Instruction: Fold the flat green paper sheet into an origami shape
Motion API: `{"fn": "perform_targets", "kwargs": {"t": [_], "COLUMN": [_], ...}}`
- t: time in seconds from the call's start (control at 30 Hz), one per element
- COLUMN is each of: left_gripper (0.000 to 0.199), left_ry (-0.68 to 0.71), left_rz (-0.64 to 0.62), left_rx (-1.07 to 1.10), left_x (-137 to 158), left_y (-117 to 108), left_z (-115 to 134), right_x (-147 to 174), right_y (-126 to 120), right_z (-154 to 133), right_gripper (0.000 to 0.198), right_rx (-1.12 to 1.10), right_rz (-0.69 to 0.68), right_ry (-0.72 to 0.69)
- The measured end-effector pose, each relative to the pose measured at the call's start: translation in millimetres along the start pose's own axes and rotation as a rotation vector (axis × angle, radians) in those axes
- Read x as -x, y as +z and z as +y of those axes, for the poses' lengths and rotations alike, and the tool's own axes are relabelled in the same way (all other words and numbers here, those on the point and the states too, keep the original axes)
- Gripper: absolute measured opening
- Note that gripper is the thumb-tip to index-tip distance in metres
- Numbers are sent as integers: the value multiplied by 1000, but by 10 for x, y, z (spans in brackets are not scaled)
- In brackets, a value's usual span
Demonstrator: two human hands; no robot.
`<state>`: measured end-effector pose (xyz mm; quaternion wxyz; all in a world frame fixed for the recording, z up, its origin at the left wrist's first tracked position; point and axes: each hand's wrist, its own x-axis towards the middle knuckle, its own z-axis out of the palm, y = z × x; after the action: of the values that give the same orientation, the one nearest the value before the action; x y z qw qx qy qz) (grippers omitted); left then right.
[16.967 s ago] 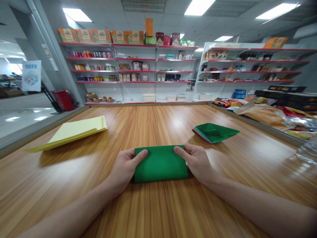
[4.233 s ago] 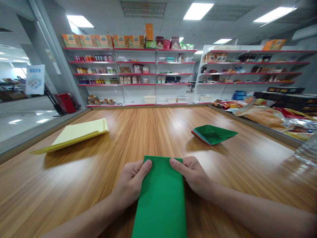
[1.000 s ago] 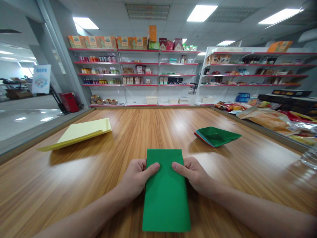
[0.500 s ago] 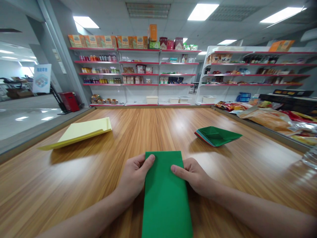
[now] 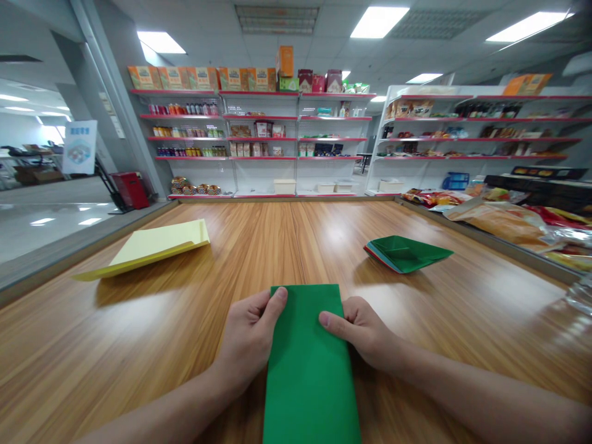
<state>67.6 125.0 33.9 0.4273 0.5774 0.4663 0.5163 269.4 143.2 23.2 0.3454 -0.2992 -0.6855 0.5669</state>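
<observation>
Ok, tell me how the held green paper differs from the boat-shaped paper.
The green paper is gripped by the left hand and right hand, while the boat-shaped paper lies untouched on the table. The green paper is oblong; the boat-shaped paper narrows to a pointed tip. The green paper shows only green, but the boat-shaped paper has red and blue edges too. Both are mostly green.

The view's bottom edge cuts off the green paper [image 5: 311,376], its right edge a clear object [image 5: 581,296].
</observation>
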Motion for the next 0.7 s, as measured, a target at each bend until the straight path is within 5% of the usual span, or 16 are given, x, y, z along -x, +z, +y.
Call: {"fn": "perform_targets", "kwargs": {"t": [0.23, 0.5, 0.7], "left_gripper": [46, 49, 55], "left_ry": [65, -187, -99], "left_rz": [32, -51, 100], "left_rx": [-243, 145, -59], "left_x": [-33, -34, -18], "left_y": [-11, 23, 61], "left_z": [66, 97, 122], "right_x": [-3, -5, 5], "right_y": [20, 36, 48], "right_z": [-14, -9, 3], "right_gripper": [47, 52, 56], "right_rx": [-35, 34, 107], "right_rz": [14, 54, 57], "right_ry": [-11, 8, -23]}}
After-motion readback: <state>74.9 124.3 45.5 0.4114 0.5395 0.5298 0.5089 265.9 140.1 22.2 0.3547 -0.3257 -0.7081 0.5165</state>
